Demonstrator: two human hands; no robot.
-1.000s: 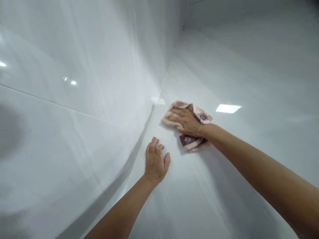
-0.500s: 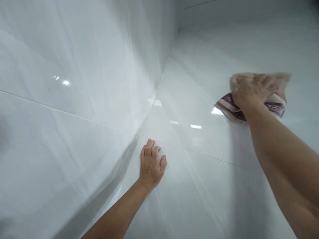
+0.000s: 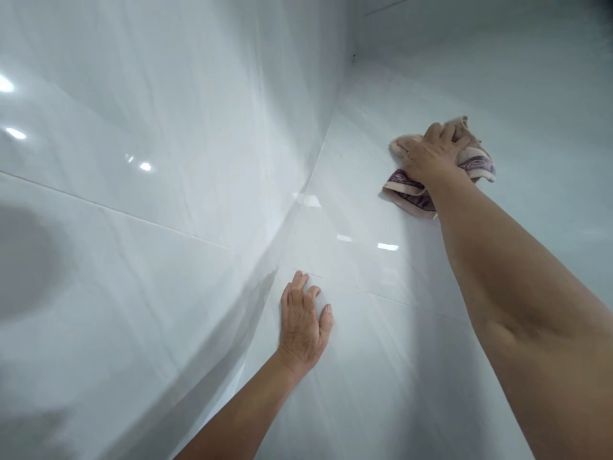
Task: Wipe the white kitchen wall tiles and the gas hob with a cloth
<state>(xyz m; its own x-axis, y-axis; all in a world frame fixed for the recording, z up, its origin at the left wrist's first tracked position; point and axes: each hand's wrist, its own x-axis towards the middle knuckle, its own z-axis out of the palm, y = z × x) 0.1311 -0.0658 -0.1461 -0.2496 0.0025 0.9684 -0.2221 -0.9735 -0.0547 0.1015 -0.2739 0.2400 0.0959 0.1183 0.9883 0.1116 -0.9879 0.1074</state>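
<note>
My right hand (image 3: pixel 433 158) presses a crumpled cloth (image 3: pixel 416 191), pink and beige with dark purple patches, flat against a glossy white tiled wall (image 3: pixel 383 358), high up and right of the corner. The cloth shows under and around the fingers. My left hand (image 3: pixel 302 322) lies flat on the same wall, lower down and close to the corner, fingers together, with nothing in it.
A second glossy tiled wall (image 3: pixel 143 223) meets the first at a corner seam (image 3: pixel 306 185) running up the middle of the view. Thin grout lines cross both walls. Ceiling lights are reflected in the tiles.
My right hand has swept the cloth from low near the corner out to the right and up, then back a little to the left. My left hand has stayed flat on the wall.
</note>
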